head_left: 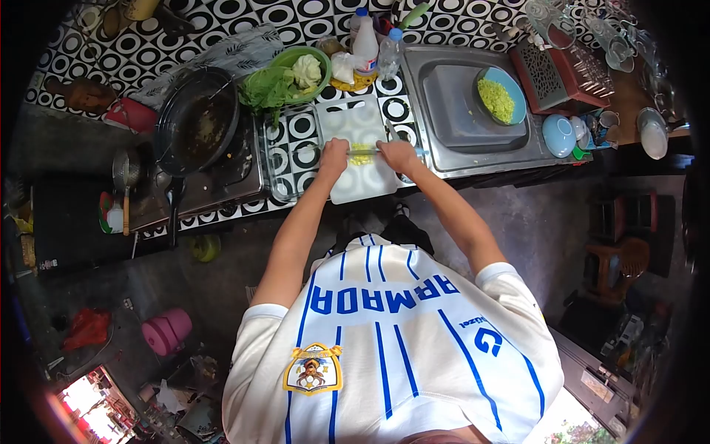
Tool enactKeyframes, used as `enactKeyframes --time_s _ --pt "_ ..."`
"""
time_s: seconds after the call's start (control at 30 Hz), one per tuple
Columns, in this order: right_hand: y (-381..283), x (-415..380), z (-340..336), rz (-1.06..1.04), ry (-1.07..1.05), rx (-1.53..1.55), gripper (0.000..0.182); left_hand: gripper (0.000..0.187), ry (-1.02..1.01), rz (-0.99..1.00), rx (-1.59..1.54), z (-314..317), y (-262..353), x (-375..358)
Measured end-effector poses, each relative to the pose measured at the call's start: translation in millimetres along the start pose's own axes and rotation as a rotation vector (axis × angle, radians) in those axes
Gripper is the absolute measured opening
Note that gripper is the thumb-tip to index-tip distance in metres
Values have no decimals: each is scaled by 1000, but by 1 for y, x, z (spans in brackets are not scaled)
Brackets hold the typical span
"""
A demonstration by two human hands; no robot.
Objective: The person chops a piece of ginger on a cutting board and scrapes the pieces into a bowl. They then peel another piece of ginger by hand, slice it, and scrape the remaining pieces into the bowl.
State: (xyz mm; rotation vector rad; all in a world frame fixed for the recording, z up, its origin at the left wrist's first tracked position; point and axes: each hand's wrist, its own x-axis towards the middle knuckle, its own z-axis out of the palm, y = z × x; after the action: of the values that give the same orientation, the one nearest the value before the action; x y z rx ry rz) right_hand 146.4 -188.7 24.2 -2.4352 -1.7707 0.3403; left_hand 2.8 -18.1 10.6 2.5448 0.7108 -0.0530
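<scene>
My left hand is closed round one end of a thin, pale bar-like tool, and my right hand is closed round its other side. The tool lies crosswise over small yellow pieces on a white cutting board. What kind of tool it is cannot be made out. A blade-like object shows just beyond my right hand. To the left of the board is a clear glass tray on the patterned counter.
Left stands a dark wok on the stove. Behind the board are a green basin with vegetables and several bottles. Right, a blue bowl of chopped yellow-green food rests by the sink, near a red rack.
</scene>
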Motion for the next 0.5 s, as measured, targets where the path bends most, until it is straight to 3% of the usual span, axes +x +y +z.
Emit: enactKeyframes --time_s 0.23,0.37,0.5 --pt "-3 11 -4 20 -58 -108 27 14 8 32 -7 -1 -3 5" --pt "-28 -7 -5 43 19 -138 21 14 12 67 -22 6 -8 4" --pt "-27 -33 15 103 -49 4 19 14 -8 83 -66 15 -22 8"
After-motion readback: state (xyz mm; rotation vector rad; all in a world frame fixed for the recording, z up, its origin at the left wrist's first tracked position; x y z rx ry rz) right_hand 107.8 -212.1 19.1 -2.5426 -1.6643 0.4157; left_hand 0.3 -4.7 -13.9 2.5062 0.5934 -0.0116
